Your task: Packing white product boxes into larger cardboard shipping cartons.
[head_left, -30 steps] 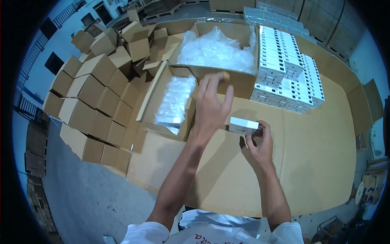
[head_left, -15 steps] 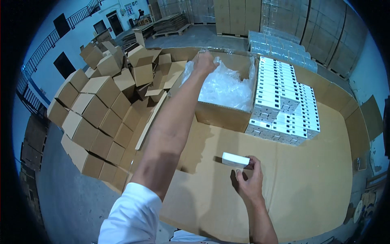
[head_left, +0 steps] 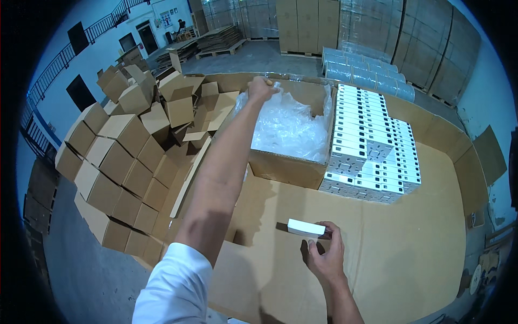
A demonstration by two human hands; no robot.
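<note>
My left hand [head_left: 260,89] reaches to the far side of an open carton [head_left: 291,168] heaped with clear plastic bags [head_left: 294,127]. Its fingers are closed, pinching a plastic bag whose crumpled film shows beside the fingertips. Low over the cardboard surface, my right hand [head_left: 328,256] has its thumb and fingers apart in a curve. Its forefinger lies at the right end of a small white box [head_left: 306,228], while the thumb appears separate from it. To the right of the carton stand stacked white boxes [head_left: 359,135] with dark square marks and printed ends.
Open brown cartons [head_left: 116,162] are piled at the left. A cardboard wall [head_left: 475,183] rims the work surface [head_left: 394,254] on the right. Beyond it lie film-wrapped rolls [head_left: 361,73] and tall wrapped carton stacks [head_left: 372,27]. Flattened cardboard [head_left: 221,40] sits on a pallet behind.
The view has tilted, so everything sits slightly lower and further left. My left hand stays at the plastic bags; my right hand and the small box keep their places together.
</note>
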